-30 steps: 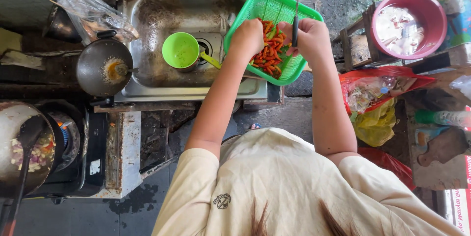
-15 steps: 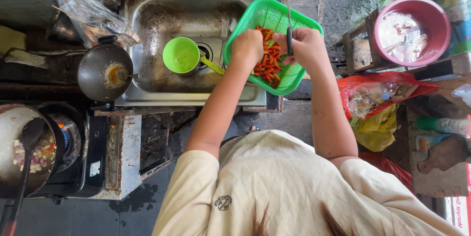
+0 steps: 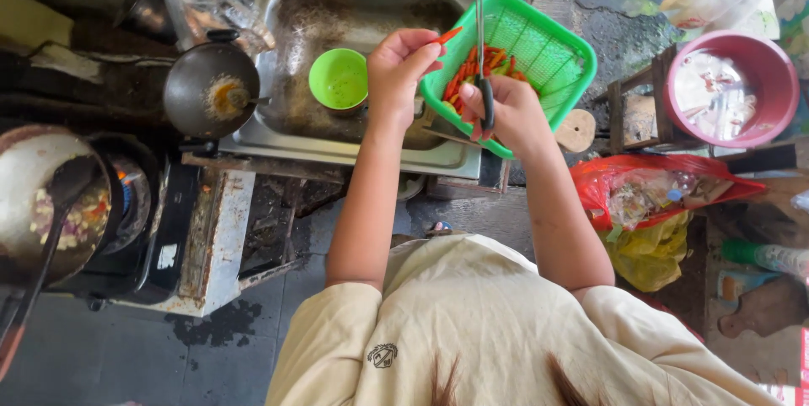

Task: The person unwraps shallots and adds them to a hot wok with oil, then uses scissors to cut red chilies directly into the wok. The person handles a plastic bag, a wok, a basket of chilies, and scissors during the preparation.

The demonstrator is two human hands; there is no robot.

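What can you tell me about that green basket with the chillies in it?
The green basket is a squarish plastic tray with rounded corners and a latticed mesh wall and floor. It sits tilted on the right edge of the metal sink, partly overhanging it. Red chillies, with a few green ones, lie heaped at its lower left side. The right hand, holding a knife, covers its near rim.
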